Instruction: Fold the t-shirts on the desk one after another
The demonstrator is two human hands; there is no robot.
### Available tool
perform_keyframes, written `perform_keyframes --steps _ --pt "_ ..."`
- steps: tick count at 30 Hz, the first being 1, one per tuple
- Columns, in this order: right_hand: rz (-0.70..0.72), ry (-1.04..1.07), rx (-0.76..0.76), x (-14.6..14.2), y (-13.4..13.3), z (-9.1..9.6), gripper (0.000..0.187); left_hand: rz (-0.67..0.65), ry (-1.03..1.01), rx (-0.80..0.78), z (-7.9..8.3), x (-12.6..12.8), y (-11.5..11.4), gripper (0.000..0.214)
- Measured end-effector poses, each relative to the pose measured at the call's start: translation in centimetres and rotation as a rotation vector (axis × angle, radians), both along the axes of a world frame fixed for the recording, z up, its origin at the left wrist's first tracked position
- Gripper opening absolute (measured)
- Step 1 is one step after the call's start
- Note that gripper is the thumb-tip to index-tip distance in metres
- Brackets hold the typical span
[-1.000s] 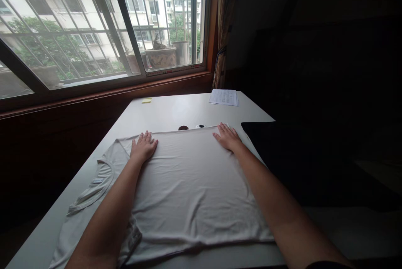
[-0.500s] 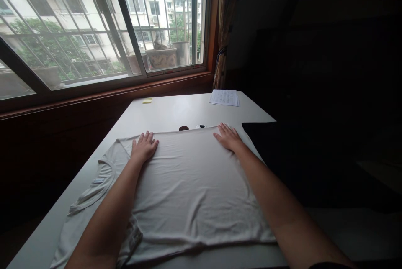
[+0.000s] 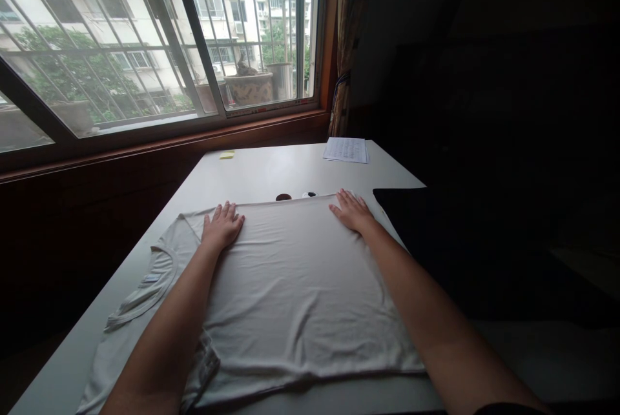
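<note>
A white T-shirt (image 3: 300, 273) lies spread sideways on the white table (image 3: 271, 170), its neckline to the left and its hem to the right. My left hand (image 3: 223, 225) rests flat on the shirt's far side near the sleeve, fingers spread. At the far right corner, by the hem, my right hand (image 3: 352, 210) also lies flat with its fingers apart. Wrinkles run across the nearer half of the cloth. My left forearm hides part of the shoulder area, and my right forearm covers some of the hem.
Just beyond the shirt's far edge sit a brown round object (image 3: 283, 197) and a small white roll-like object (image 3: 309, 195). Papers (image 3: 345, 150) and a yellow note pad (image 3: 227, 155) lie farther back. Dark cloth (image 3: 436, 241) is on the right; a barred window (image 3: 145, 47) stands behind.
</note>
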State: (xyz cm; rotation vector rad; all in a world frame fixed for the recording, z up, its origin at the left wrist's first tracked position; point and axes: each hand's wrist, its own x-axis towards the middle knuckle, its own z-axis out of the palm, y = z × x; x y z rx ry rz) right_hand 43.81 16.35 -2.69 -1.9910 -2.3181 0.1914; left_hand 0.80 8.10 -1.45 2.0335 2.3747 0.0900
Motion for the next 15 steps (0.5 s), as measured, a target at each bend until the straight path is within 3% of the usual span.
perform_keyframes --steps 15 --pt "-0.010 -0.004 -0.008 0.02 0.04 0.03 0.079 -0.005 -0.009 0.002 0.03 0.08 0.03 0.075"
